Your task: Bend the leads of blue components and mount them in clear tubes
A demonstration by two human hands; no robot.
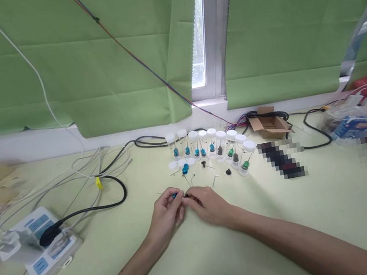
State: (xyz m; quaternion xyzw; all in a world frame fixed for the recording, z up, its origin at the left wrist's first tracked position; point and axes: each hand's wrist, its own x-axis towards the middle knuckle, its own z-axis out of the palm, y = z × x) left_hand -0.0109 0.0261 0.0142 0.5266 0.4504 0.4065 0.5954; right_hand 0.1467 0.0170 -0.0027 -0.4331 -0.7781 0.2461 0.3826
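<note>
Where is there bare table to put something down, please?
Bare room lies between the white, rectangular power strip and the left hand, and between the left forearm and right forearm. Crowded: around the clear, white-capped tubes and small blue parts.

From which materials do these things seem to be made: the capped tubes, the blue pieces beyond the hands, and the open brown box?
Tubes: clear and smooth, since one sees through them; plastic or glass. White caps: opaque, probably matt plastic. Blue pieces: apparently glossy, with lighter glints, perhaps coloured metal or shiny plastic. Box: most likely matt cardboard, from its brown colour and folded flaps.
</note>
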